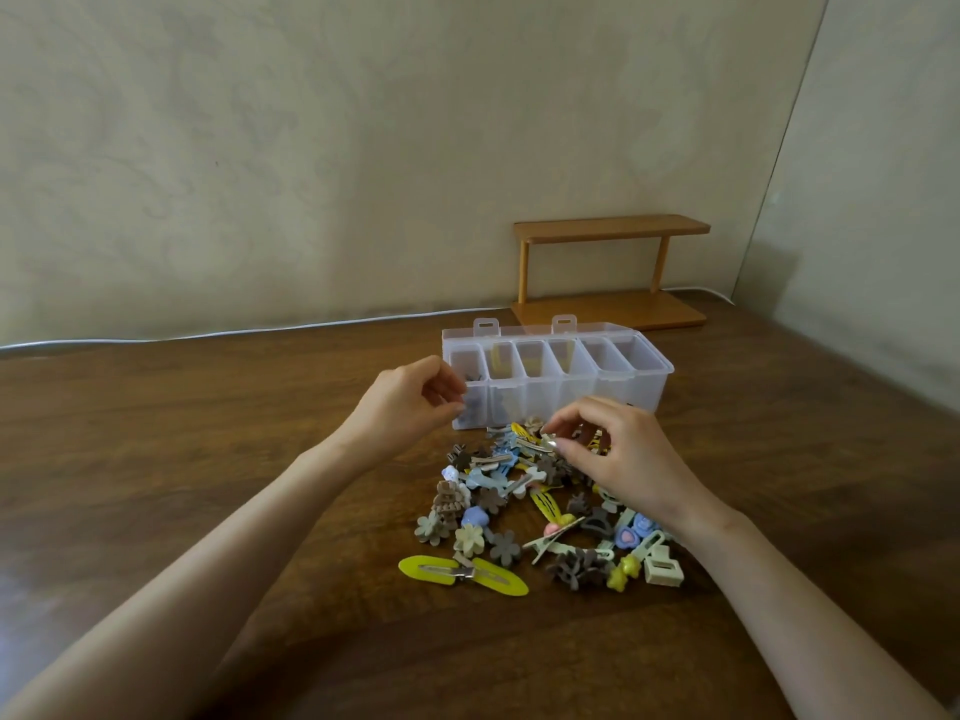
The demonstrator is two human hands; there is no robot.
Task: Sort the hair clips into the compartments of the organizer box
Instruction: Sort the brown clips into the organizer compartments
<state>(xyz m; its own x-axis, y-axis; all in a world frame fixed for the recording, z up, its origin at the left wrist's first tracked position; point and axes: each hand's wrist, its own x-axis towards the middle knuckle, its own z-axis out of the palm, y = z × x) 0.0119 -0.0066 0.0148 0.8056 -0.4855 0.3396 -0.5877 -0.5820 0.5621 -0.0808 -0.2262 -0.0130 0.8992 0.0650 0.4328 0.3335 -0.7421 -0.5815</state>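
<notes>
A clear plastic organizer box [631, 389] stands open on the table, its compartments in a row. Dark clips lie in the leftmost compartment, and a yellow one shows in the second. In front of the box is a pile of hair clips [519, 511] in brown, blue, yellow and pale green. My left hand [410, 402] hovers at the box's left end with fingers loosely curled, and I see nothing in it. My right hand [618, 454] reaches into the far part of the pile. Its thumb and fingertips pinch a small pale clip [548, 445].
A small two-level wooden shelf [613, 272] stands behind the box against the wall. A white cable [208, 335] runs along the table's back edge. Two long yellow clips [462, 574] lie at the near edge of the pile. Bare brown tabletop [208, 433] spreads to the left.
</notes>
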